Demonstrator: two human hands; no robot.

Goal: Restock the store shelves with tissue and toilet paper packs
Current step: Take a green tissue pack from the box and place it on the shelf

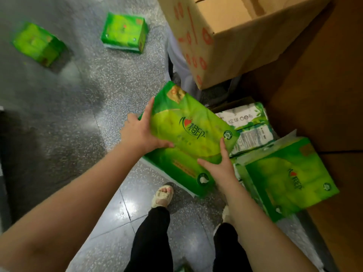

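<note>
A person's left hand (138,132) and right hand (220,165) each keep a grip on opposite ends of a green tissue pack (188,134), held tilted above the speckled floor (88,99) beside a cardboard box (225,36).

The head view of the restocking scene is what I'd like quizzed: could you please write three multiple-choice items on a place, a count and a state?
1. Where is the cardboard box?
A. above the held tissue pack
B. between the feet
C. far left

2. How many green packs lie alone on the grey floor at upper left?
A. none
B. two
C. five

3. How is the held green tissue pack carried?
A. one hand
B. both hands
C. lying untouched

Key: 1 A, box sits at top; 2 B, packs and; 3 B, left hand and right hand grip it.
</note>
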